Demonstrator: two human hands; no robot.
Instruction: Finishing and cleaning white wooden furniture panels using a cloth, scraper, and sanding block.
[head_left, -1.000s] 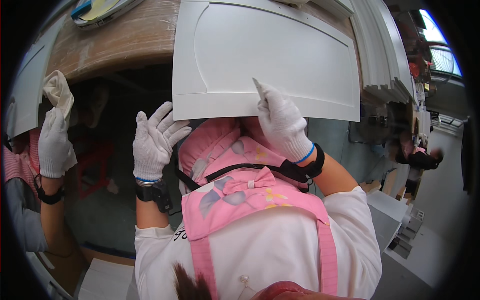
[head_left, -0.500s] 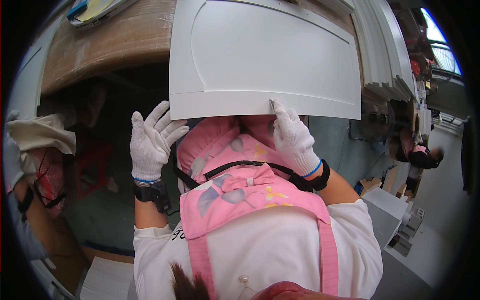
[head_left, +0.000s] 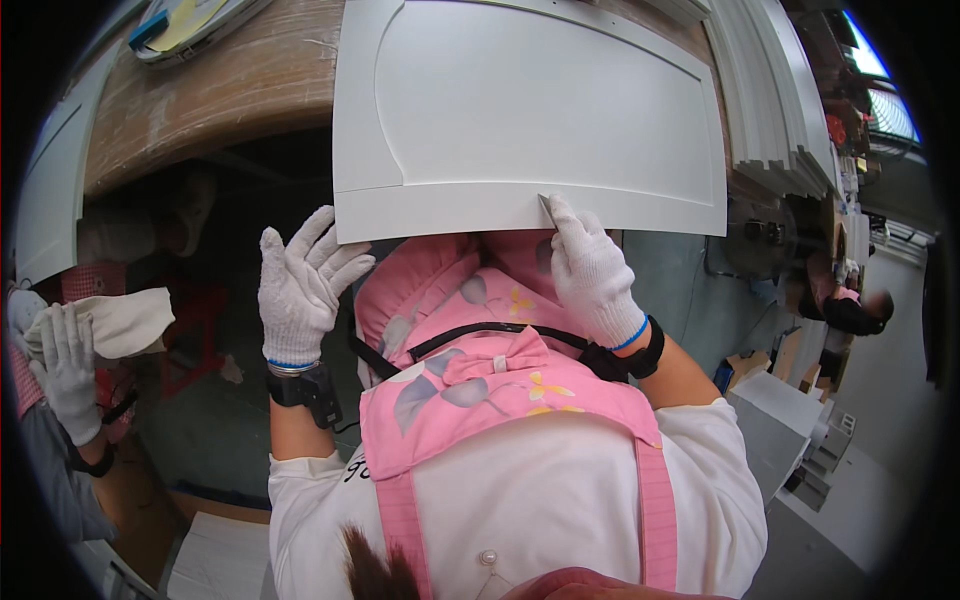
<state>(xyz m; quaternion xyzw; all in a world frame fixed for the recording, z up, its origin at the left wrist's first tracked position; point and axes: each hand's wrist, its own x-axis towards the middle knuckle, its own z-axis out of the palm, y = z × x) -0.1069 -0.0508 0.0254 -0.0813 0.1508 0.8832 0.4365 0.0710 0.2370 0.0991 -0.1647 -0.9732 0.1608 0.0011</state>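
Observation:
A white cabinet door panel (head_left: 530, 105) with a recessed middle lies in front of me, its near edge overhanging my lap. My gloved left hand (head_left: 303, 290) is at the panel's near left corner, fingers spread, with the fingertips by the edge. My gloved right hand (head_left: 592, 268) is at the near edge, right of the middle, its fingers closed on a small thin grey blade (head_left: 545, 207). The blade's tip is over the flat front border of the panel. Its handle, if any, is hidden in the glove.
Brown film-wrapped table (head_left: 210, 95) under the panel; a tray (head_left: 195, 30) with a blue item sits at the far left. White panels (head_left: 765, 90) are stacked at the right. A co-worker's gloved hand (head_left: 70, 375) and a cream cloth (head_left: 120, 325) are at the left.
The panel has shifted very slightly, and my right hand has turned a little with the blade. At the left, the co-worker's gloved hand has come into fuller view and the cloth has moved.

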